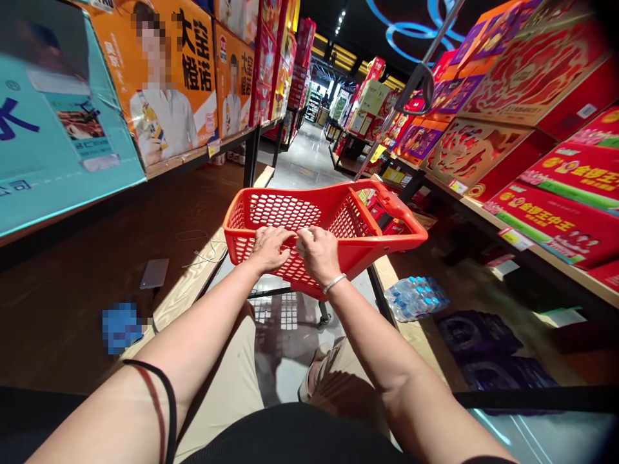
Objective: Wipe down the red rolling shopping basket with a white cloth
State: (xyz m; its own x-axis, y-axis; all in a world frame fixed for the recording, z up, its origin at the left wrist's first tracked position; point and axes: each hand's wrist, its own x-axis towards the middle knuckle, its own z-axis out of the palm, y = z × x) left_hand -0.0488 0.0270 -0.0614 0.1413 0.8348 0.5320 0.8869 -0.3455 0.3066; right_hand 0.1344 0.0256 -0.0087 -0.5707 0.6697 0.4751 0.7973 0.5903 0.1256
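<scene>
Crosswise in front of me stands a red plastic shopping cart [360, 261] with meshed walls and its push handle toward the right. My left hand [271, 250] is closed over the near rim, fingers curled to the inside. Close beside it, my right hand [318, 251], with a light bracelet at the wrist, also grips that rim. The fingertips of both hands are partly hidden behind the rim. Colourful packages [370, 201] show around the section by the handle; whether they lie in the cart or behind it, I cannot tell. The main basket's floor is hidden.
Left shelving carries orange cartons [193, 122] and a large turquoise box [62, 129]; a phone-like slab [154, 274] lies below. Red gift boxes [546, 216] line the right shelf, above shrink-wrapped water bottles [416, 298]. A tiled aisle [309, 145] runs ahead between displays.
</scene>
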